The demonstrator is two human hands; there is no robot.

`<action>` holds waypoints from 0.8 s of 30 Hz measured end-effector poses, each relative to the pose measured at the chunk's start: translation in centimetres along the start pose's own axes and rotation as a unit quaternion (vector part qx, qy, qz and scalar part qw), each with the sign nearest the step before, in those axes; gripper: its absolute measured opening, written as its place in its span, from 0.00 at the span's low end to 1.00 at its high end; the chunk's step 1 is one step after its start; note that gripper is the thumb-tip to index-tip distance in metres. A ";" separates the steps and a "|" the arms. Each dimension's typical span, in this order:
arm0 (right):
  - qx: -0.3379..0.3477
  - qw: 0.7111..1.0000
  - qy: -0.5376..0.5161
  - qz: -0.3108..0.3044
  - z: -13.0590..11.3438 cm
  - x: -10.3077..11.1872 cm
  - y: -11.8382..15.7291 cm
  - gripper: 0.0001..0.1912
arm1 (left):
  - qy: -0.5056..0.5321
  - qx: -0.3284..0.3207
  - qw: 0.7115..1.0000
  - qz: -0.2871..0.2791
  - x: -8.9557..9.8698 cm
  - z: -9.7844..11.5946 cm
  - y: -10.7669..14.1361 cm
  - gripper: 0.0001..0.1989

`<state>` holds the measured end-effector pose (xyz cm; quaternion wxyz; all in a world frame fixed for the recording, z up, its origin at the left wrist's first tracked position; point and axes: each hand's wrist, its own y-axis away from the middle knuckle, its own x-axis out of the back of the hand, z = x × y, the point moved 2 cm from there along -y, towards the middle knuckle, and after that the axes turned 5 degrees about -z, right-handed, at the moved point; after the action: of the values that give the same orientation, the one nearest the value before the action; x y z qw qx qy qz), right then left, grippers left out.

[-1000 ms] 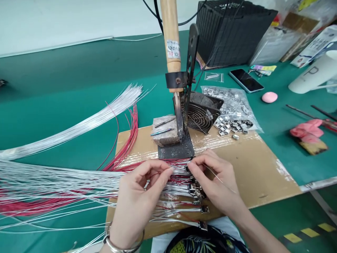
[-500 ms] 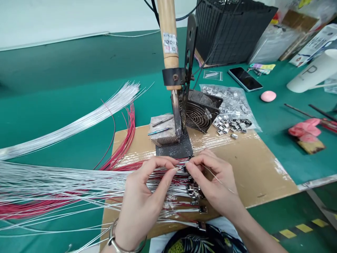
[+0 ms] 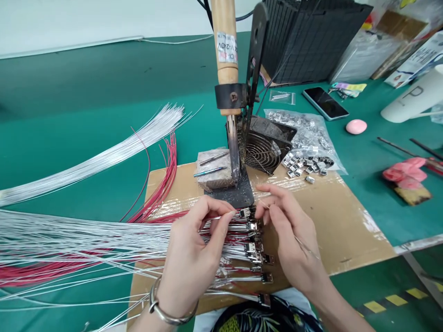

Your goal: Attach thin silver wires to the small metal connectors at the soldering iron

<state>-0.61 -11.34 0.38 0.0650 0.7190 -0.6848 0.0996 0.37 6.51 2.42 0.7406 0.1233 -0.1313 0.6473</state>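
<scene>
Behind the hands stand the iron [image 3: 227,69], block [image 3: 216,182] and fan [image 3: 262,152], while silvery plugs [image 3: 253,226] on white and red wires [image 3: 86,227] lie across the near cardboard [image 3: 342,221], the left hand [image 3: 194,251] pinching one wire (the right hand [image 3: 294,226], a thin strand [image 3: 306,248]).

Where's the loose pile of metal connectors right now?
In the head view, the loose connectors lie right of centre, at the cardboard's far edge, between the black fan and the near end of the clear bag.

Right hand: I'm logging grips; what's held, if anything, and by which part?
The right hand pinches a thin wire near one end, its tail toward the wrist.
</scene>
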 end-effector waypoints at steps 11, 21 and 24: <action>0.037 0.999 0.001 0.023 -1.8 -0.1 -0.5 0.09 | -0.017 0.002 1.000 0.014 0.3 1.1 -1.6 0.04; 0.038 0.997 0.002 0.060 -2.4 -0.7 -1.5 0.10 | -0.028 -0.007 0.999 0.043 0.6 2.0 -2.8 0.05; 0.040 0.998 0.001 0.058 -2.6 -0.7 -1.7 0.10 | -0.028 -0.013 0.998 0.053 0.6 2.1 -3.0 0.06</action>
<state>0.91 -10.00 2.81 0.0312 0.6801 -0.7206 0.1309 3.36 5.94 4.57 0.7026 0.1250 -0.1671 0.6803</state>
